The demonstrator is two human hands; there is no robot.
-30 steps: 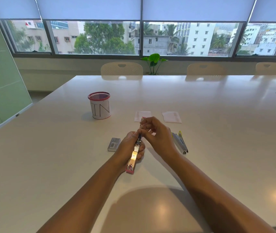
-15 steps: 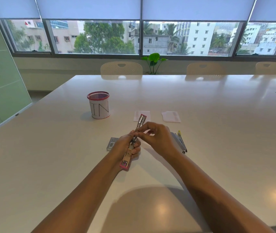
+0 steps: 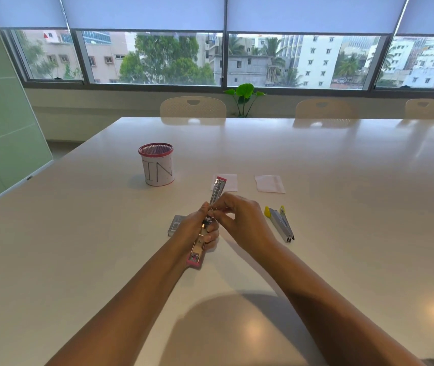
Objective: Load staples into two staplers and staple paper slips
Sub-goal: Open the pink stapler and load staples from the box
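My left hand [image 3: 194, 228] grips a pink stapler [image 3: 196, 250], swung fully open into one long line above the table. Its far arm [image 3: 217, 190] points away from me and its near end hangs over my left wrist. My right hand [image 3: 239, 221] pinches at the stapler's middle, near the hinge; what lies between the fingertips is too small to tell. A yellow stapler [image 3: 280, 226] lies partly open on the table right of my right hand. A small grey staple box [image 3: 174, 225] lies left of my left hand. Two white paper slips [image 3: 230, 182] [image 3: 269, 183] lie beyond the hands.
A pink mesh cup [image 3: 157, 164] wrapped in white paper with lettering stands at the back left of the white table [image 3: 342, 207]. Chairs [image 3: 192, 110] line the table's far edge under the windows. A green board stands at the left.
The pink stapler's far arm has swung out from behind my right hand and now lies straight open. My right hand's fingers have moved down to the stapler's middle.
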